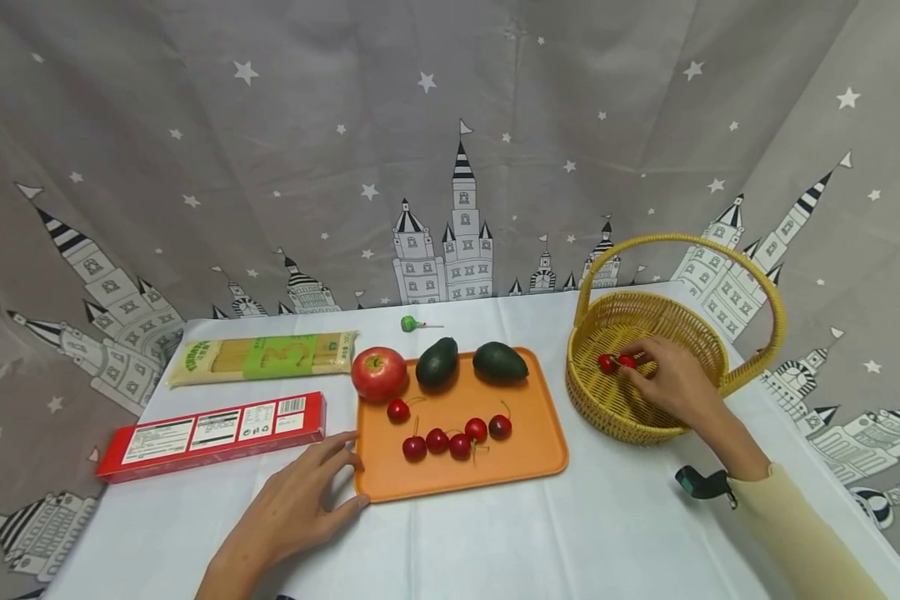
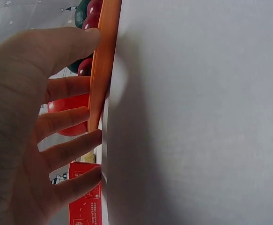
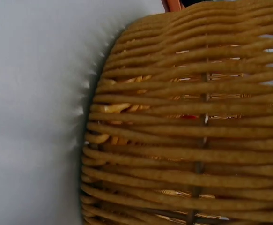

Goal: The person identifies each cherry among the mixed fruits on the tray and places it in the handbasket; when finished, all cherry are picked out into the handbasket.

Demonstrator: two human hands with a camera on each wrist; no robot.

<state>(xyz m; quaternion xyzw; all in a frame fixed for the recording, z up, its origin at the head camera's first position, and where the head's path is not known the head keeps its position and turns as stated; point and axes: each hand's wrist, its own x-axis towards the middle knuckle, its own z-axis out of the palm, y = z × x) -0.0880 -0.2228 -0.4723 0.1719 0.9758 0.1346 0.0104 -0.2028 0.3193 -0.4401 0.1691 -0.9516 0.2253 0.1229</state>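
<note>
My right hand (image 1: 671,379) reaches down inside the yellow woven basket (image 1: 581,392), its fingertips and thumb pinching a red cherry (image 1: 626,362). Right beside that one is another cherry (image 1: 607,363) in the basket. The basket wall (image 3: 188,126) fills most of the right wrist view and hides the hand there. My left hand (image 1: 300,496) rests at the left edge of the orange tray (image 1: 495,471), fingers spread and loosely bent, holding nothing. On the tray lie several cherries (image 1: 460,447), two dark green avocados (image 1: 437,363) and a red apple (image 1: 379,374) at its back left corner.
Left of the tray lie a red box (image 1: 217,435) and a pack of noodles (image 1: 262,357). Behind the tray is a green lollipop (image 1: 409,323). The basket's tall handle (image 1: 690,239) arches over its opening. A grey curtain (image 1: 307,125) hangs behind the white table.
</note>
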